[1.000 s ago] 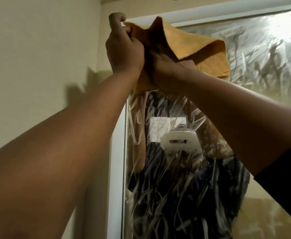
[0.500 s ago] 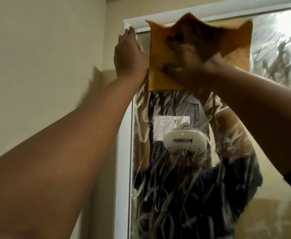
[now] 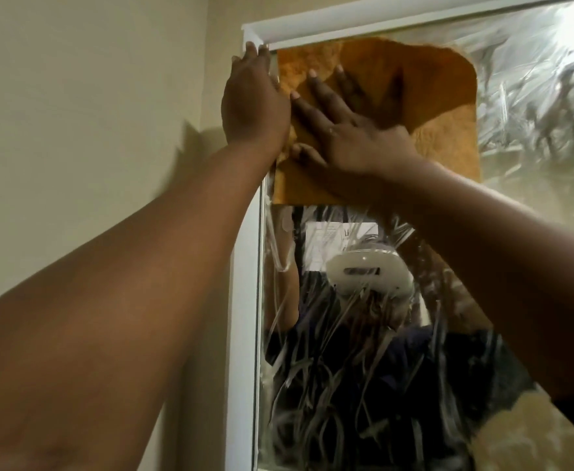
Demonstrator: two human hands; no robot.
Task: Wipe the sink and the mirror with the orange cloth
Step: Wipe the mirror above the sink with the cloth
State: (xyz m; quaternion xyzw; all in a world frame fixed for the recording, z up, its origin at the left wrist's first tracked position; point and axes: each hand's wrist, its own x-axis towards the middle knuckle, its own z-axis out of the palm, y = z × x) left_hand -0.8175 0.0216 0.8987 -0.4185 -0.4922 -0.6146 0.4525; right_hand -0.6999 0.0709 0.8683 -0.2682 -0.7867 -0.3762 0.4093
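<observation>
Mirror [image 3: 380, 351] wiping barely begun: orange cloth [image 3: 448, 141] spread at top corner under right hand [image 3: 346, 130], fingers flat; left hand [image 3: 251, 100] fingers straight at frame [image 3: 245, 300]; streaks remain below; sink unseen.

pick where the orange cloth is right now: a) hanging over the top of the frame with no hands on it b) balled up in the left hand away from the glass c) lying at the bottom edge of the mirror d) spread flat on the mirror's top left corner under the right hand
d: the orange cloth lies spread against the mirror at its top left corner, with the right hand pressing flat on it, fingers straight.
</observation>
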